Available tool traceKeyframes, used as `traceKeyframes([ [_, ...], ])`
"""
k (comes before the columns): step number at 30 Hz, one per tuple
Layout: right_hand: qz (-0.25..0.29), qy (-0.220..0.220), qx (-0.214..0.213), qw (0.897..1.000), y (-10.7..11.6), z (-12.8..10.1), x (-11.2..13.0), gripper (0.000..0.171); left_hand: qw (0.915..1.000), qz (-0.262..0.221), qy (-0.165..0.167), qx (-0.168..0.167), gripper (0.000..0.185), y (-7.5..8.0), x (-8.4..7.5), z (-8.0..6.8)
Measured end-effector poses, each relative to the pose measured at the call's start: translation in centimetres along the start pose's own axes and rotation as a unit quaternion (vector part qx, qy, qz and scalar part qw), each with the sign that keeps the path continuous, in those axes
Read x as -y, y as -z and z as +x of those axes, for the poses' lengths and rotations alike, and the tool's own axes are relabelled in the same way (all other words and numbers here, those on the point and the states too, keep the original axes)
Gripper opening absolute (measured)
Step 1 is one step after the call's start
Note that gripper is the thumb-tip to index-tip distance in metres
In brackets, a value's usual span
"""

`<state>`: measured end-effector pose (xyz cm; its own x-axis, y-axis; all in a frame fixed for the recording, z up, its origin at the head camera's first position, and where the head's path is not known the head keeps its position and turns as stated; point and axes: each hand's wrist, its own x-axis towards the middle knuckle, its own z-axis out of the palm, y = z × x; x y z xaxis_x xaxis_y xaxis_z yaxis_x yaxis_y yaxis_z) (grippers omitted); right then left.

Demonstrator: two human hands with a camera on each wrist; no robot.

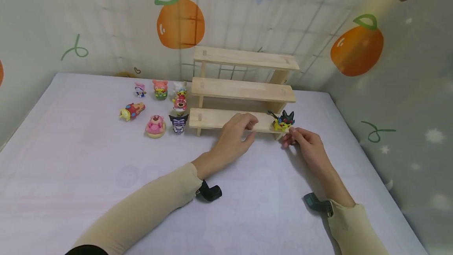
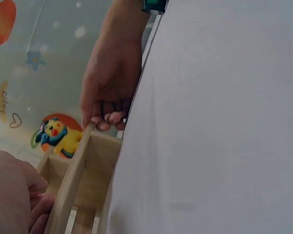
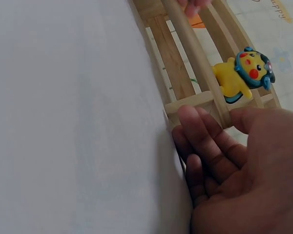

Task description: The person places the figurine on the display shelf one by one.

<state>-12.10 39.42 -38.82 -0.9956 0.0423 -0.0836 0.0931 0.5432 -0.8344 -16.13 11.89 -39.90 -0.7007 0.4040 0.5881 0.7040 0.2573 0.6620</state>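
Note:
A three-tier wooden display stand (image 1: 244, 91) rises in steps at the table's back. On the right end of its lowest board sits a yellow figurine (image 1: 282, 121) with a black, pointed-eared hood, which looks blue-edged in the right wrist view. My right hand (image 1: 309, 148) pinches the board's right front corner, thumb (image 3: 241, 118) at the board's end and fingers below, just beside the figurine. Over the middle of that same board is my left hand (image 1: 233, 139), its fingers loosely bent and holding nothing. In the left wrist view its fingertips (image 2: 41, 209) are close to the board.
Left of the stand are several small figurines: a pink bear (image 1: 155, 126), a purple-and-black one (image 1: 178, 124), a red-and-white one (image 1: 179, 104), a pink-and-green one (image 1: 160, 89), a small pink-and-white one (image 1: 140, 89) and a yellow-and-red one lying down (image 1: 132, 111). A patterned curtain (image 1: 116, 23) hangs behind.

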Motion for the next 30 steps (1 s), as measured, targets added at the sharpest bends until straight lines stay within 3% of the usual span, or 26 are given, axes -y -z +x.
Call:
traceKeyframes([
  [11, -0.004, 0.003, 0.003, 1.0, 0.0, 0.1, 0.1, 0.058, 0.9995, 0.003, -0.007, -0.03, 0.019, 5.3, 2.3, -3.1],
  [23, 0.002, -0.012, 0.006, 1.0, 0.3, 0.0, -0.2, 0.06, 0.9985, 0.026, -0.031, -0.037, 0.019, 8.4, 2.9, -4.7],
  [30, 0.008, -0.009, 0.005, 1.0, 0.1, 0.2, 0.1, 0.059, 0.9964, 0.017, -0.045, -0.07, 0.015, 10.6, 2.9, -5.0],
])
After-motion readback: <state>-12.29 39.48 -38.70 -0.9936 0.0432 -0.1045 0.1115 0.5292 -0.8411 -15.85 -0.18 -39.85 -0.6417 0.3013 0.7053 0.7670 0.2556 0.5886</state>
